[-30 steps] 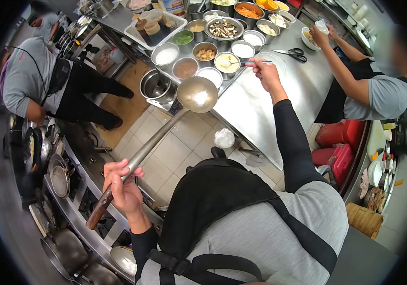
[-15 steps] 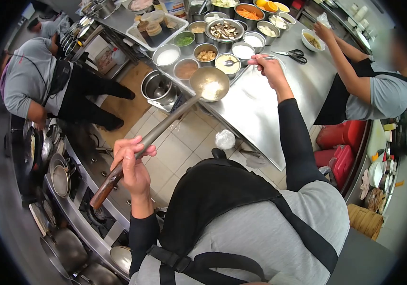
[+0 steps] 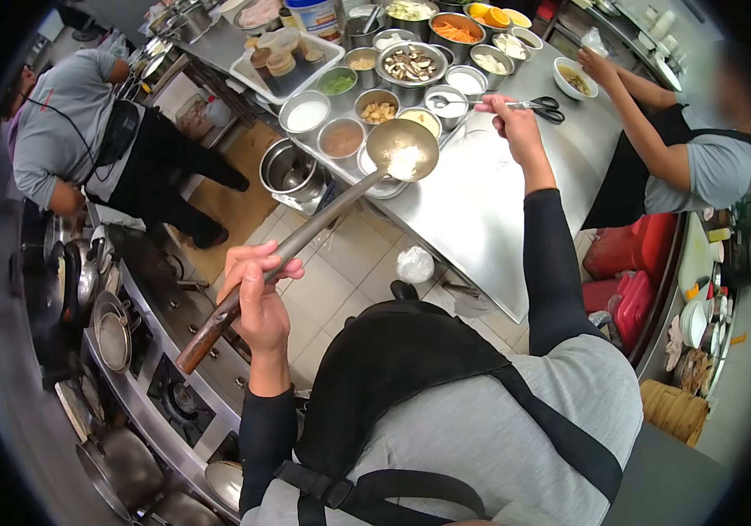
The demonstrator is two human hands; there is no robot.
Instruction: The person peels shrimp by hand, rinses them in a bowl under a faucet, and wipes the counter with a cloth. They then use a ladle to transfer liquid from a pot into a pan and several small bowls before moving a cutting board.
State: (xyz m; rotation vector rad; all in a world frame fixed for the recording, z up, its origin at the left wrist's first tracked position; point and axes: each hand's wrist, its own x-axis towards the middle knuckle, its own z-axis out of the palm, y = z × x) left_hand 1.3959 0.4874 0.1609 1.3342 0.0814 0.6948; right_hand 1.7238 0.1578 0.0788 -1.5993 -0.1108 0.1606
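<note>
My left hand [image 3: 257,294] is wrapped round the shaft of a long metal ladle [image 3: 332,210] with a dark wooden grip. White stuff [image 3: 404,161] lies in the ladle's bowl, which is held over the corner of the steel table. In my right hand [image 3: 516,131] is a metal spoon [image 3: 470,103], its tip at a small metal container of white powder or granules [image 3: 453,109]. Beside that stand a container of pale yellow contents [image 3: 428,117], partly behind the ladle, and one of brown cubes [image 3: 377,111].
Black-handled scissors [image 3: 548,109] lie on the steel table [image 3: 481,210]. Sliced mushrooms [image 3: 410,63] and shredded carrot [image 3: 456,31] fill other containers. A person at the right is near a white bowl [image 3: 571,83]; another person [image 3: 77,131] bends at the left near the stove [image 3: 181,399].
The spoon has moved from the pale yellow container to the white one on its right. The ladle has shifted right and slightly up, and more white stuff shows in it.
</note>
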